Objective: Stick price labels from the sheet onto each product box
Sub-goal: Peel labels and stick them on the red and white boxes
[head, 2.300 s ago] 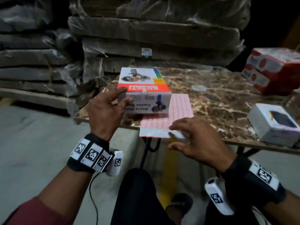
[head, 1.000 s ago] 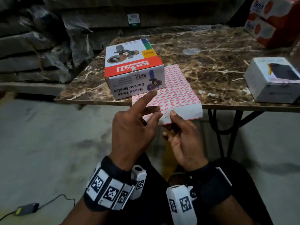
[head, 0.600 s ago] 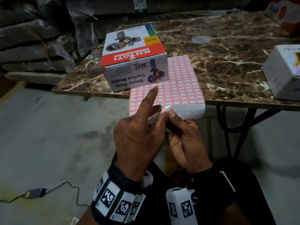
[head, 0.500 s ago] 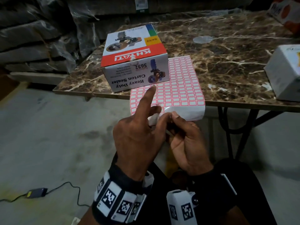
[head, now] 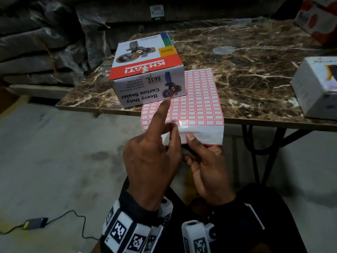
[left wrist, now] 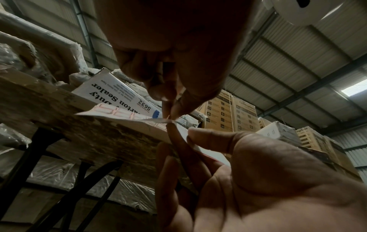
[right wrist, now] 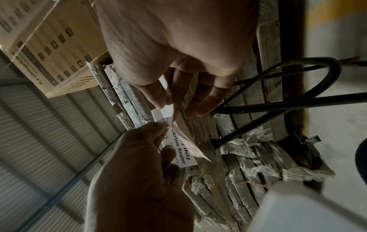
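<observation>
A white and red carton sealer box (head: 145,70) stands on the marble table (head: 246,61). Beside it lies the sheet of red-bordered price labels (head: 200,99), its near end hanging over the table's front edge. My right hand (head: 189,143) holds that overhanging end, thumb on top and fingers beneath. My left hand (head: 172,134) pinches a small label at the sheet's near edge, with its index finger pointing up toward the box. In the left wrist view the left hand's fingertips (left wrist: 170,108) nip a thin paper strip just above the right thumb (left wrist: 208,136).
A white product box (head: 315,88) sits at the table's right edge, and red and white boxes (head: 317,17) at the far right corner. Plastic-wrapped stacks (head: 36,52) stand behind and to the left. A cable with an adapter (head: 34,222) lies on the floor. Black table legs (head: 255,143) stand under the front edge.
My left hand left the box and came to the sheet's near edge beside the right hand, which lifted that edge. In the last half second the hands barely moved.
</observation>
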Available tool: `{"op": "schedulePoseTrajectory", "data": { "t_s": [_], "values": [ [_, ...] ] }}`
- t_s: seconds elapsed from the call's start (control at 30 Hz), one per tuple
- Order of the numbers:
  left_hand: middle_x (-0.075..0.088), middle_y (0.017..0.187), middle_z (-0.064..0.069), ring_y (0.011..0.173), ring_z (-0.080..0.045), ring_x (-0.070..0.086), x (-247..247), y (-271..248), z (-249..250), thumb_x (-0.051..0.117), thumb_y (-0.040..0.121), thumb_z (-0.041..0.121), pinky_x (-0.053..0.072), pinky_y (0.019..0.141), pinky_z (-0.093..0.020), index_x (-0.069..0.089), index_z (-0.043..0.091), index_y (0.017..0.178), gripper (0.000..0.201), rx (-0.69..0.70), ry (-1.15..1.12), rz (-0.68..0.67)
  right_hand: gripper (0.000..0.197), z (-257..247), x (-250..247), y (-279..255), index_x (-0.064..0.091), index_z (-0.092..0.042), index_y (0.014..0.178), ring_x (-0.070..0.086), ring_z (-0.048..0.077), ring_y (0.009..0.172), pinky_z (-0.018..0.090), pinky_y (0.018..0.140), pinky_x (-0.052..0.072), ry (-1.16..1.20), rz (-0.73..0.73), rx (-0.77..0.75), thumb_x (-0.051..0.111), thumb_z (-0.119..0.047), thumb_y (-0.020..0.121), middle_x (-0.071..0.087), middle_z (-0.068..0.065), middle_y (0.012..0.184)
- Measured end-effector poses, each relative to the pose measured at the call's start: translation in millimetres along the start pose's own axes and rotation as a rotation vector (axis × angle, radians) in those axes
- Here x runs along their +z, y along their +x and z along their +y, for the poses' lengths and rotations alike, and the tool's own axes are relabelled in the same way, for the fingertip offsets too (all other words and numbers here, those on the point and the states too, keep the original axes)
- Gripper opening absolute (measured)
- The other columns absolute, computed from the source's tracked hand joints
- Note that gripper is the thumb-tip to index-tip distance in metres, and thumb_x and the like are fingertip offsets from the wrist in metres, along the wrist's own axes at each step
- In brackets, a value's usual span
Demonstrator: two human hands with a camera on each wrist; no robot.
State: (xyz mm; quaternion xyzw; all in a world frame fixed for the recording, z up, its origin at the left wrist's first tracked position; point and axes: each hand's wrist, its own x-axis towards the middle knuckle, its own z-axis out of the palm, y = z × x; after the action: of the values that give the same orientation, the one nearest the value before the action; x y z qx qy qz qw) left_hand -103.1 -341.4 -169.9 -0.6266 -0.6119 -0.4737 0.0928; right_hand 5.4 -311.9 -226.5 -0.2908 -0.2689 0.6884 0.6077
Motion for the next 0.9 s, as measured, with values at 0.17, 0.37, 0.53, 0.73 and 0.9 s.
{"op": "schedulePoseTrajectory", "data": {
  "t_s": [0.17, 0.37, 0.53, 0.73, 0.9],
  "values": [
    [0.080, 0.106, 0.008, 0.056, -0.009, 0.067, -2.3, -6.7, -3.4, 0.081, 0.090, 0.016, 0.061, 0.060, -0.034, 0.058, 0.019, 0.148, 0.062, 0.002, -0.012, 0.013, 0.052, 2.2, -4.1, 0.9, 0.068, -0.018, 0.135, 0.073, 0.032, 0.119, 0.035, 0.079, 0.060, 0.038, 0.013, 0.024, 0.077, -0.022, 0.084, 0.077, 0.009, 0.129],
    [0.077, 0.109, 0.015, 0.067, 0.003, 0.069, -4.2, -14.7, -10.1, 0.080, 0.090, 0.022, 0.059, 0.065, -0.021, 0.054, 0.029, 0.147, 0.062, 0.015, -0.089, 0.014, 0.088, 5.8, -3.3, -0.8, 0.068, -0.033, 0.137, 0.073, 0.030, 0.121, 0.041, 0.085, 0.059, 0.066, -0.036, -0.023, 0.100, -0.052, 0.057, 0.074, 0.005, 0.135],
    [0.078, 0.111, 0.010, 0.069, 0.002, 0.069, -1.7, -23.1, -11.9, 0.087, 0.086, 0.025, 0.060, 0.068, -0.022, 0.059, 0.020, 0.145, 0.065, -0.013, -0.099, 0.017, 0.070, 11.3, -0.7, -1.2, 0.058, -0.023, 0.147, 0.070, 0.033, 0.126, 0.042, 0.097, 0.062, 0.108, -0.020, 0.000, 0.079, -0.026, 0.081, 0.073, 0.008, 0.136],
    [0.077, 0.113, 0.010, 0.071, -0.003, 0.071, 5.9, -22.4, -11.7, 0.086, 0.088, 0.024, 0.059, 0.063, -0.023, 0.055, 0.021, 0.146, 0.066, -0.046, -0.133, 0.042, 0.059, 10.2, 4.6, 6.1, 0.061, -0.013, 0.143, 0.073, 0.030, 0.121, 0.035, 0.088, 0.064, 0.136, -0.041, 0.017, 0.069, -0.012, 0.085, 0.075, 0.012, 0.131],
    [0.076, 0.110, 0.012, 0.068, -0.002, 0.070, 10.6, -15.9, -9.2, 0.082, 0.091, 0.036, 0.059, 0.060, -0.025, 0.055, 0.022, 0.147, 0.064, -0.092, -0.143, 0.016, 0.046, 6.9, 2.7, 9.4, 0.066, -0.020, 0.132, 0.077, 0.023, 0.110, 0.032, 0.080, 0.064, 0.175, -0.034, -0.002, 0.064, -0.014, 0.086, 0.079, 0.007, 0.122]
  ]
}}
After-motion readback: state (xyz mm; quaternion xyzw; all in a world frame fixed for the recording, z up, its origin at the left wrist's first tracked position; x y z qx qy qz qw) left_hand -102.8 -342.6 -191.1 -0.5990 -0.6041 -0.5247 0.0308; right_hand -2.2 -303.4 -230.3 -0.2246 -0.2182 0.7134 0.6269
